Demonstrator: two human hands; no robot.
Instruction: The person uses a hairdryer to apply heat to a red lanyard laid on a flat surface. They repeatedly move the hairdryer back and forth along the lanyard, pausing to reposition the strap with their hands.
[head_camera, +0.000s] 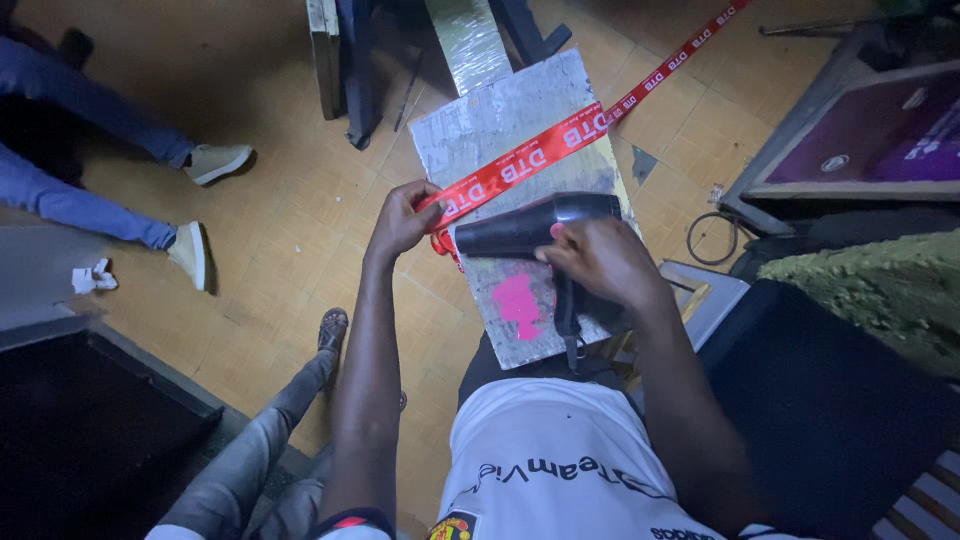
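Left hand (402, 220) pinching red printed ribbon (520, 165), right hand (600, 262) gripping black hair dryer (530, 228) (nozzle close): scorching or slipping likely.

floor: tan tiled floor (290, 215) lying underfoot | upper left: another person's jeans-clad legs (80, 150) and pale shoes (215, 160) resting on it | crumpled white tissue (93, 278) lying nearby | right: black cable coil (712, 240) lying beside a purple-topped frame (870, 135)
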